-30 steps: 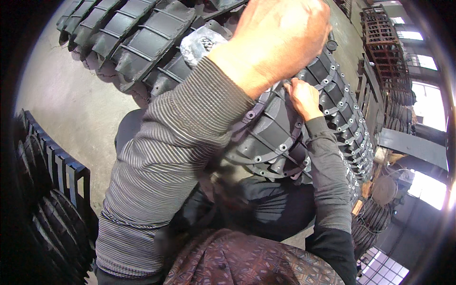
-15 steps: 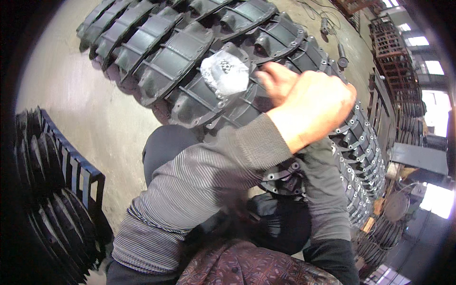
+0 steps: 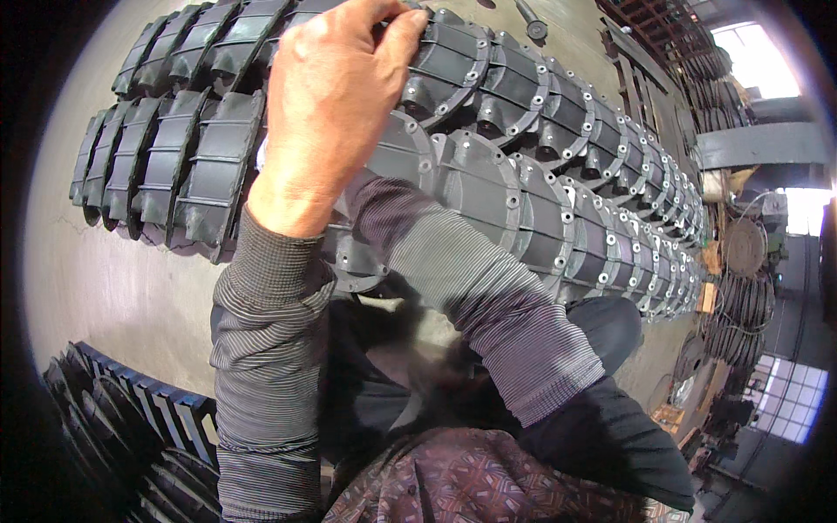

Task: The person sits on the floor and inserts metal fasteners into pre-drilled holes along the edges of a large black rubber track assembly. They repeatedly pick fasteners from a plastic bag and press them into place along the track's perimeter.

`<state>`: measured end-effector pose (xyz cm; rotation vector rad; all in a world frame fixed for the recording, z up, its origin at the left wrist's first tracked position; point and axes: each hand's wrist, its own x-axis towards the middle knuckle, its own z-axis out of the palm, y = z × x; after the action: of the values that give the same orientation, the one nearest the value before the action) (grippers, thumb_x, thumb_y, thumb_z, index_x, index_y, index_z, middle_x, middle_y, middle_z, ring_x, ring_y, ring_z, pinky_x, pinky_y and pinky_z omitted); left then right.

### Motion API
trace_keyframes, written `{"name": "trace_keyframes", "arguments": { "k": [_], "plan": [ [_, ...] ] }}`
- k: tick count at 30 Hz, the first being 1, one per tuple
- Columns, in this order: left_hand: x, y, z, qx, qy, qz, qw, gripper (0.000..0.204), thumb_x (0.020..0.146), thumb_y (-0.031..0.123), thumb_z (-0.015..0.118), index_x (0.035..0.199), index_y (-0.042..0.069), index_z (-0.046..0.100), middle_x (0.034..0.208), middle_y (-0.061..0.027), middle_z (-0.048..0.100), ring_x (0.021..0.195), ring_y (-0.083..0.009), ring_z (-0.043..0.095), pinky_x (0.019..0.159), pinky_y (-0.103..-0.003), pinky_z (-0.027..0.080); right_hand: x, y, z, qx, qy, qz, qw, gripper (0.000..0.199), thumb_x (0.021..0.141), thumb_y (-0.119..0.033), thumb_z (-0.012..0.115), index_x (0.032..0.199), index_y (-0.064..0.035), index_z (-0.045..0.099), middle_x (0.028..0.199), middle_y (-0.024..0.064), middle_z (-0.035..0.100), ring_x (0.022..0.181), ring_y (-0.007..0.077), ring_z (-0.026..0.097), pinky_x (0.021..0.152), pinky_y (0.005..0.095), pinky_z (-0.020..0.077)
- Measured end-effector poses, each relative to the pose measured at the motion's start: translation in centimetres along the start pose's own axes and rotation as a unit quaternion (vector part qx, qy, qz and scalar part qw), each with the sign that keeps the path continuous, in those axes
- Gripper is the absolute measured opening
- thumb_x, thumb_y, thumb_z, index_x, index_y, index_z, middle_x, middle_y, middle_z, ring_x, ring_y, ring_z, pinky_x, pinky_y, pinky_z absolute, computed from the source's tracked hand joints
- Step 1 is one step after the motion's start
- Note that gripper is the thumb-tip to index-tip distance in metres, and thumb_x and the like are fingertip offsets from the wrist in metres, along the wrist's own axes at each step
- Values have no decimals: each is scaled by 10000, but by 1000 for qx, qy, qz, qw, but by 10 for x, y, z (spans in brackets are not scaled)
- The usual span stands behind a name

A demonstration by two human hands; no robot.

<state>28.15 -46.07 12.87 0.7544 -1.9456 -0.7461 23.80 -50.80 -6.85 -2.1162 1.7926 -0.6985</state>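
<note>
Rows of dark grey, ribbed, curved castings point(image 3: 475, 187) with bolt-hole flanges stand close together on the floor in front of me. My left hand point(image 3: 327, 105) is over them, thumb and fingertips closed together near the edge of a casting in the far row point(image 3: 449, 57). Whatever those fingertips hold, if anything, cannot be made out. My right forearm point(image 3: 488, 279) reaches up and left across the near row, and my right hand is hidden behind the left wrist. A small white sliver point(image 3: 261, 157) shows beside that wrist, mostly covered.
At lower left stands a dark metal rack point(image 3: 148, 392) with black curved parts point(image 3: 96, 427). A cylindrical tool point(image 3: 532, 22) lies on the floor beyond the rows. Stacked parts and a grey beam point(image 3: 758, 144) are at the right. My knees are close to the near row.
The view has shifted right along the rows. My left hand has moved from the right to the upper left, over the spot of a clear bag of small metal pieces, now largely hidden.
</note>
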Motion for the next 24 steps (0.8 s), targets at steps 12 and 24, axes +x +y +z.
{"name": "trace_keyframes", "arguments": {
  "k": [12,24],
  "plan": [
    [5,-8,-5,9,8,-25,1000,280,1002,304,692,1084,51,778,720,2,706,603,-23,523,558,-215,420,-101,0,-54,223,280,43,933,173,890,-82,631,1017,22,686,967,204,723,860,381,709,768,456,558],
    [13,4,-29,-32,99,-35,994,219,1010,135,657,953,-60,741,668,-66,680,565,-94,598,517,-280,470,-153,93,-108,346,158,258,888,238,997,-88,611,1162,55,706,941,107,734,779,148,703,690,287,593]
  ]
}}
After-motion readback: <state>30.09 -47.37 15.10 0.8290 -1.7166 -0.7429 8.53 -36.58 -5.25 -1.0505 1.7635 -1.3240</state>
